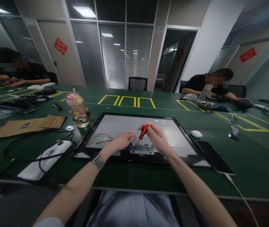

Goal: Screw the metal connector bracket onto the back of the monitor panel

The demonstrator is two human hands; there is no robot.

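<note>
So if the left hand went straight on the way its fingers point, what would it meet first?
The left hand would probably meet the orange screwdriver in the right hand first, though depth is unclear.

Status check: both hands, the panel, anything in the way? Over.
Right hand gripping orange screwdriver, tip down at metal bracket. Left hand beside bracket, contact unclear. Panel flat on table; wires lie left of bracket.

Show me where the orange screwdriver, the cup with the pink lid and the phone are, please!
Screwdriver (143, 132): head view, on its orange-and-black handle.
Cup (78, 111): head view, on its see-through side, below the pink lid.
Phone (214, 157): head view, on the middle of its dark screen.
</note>
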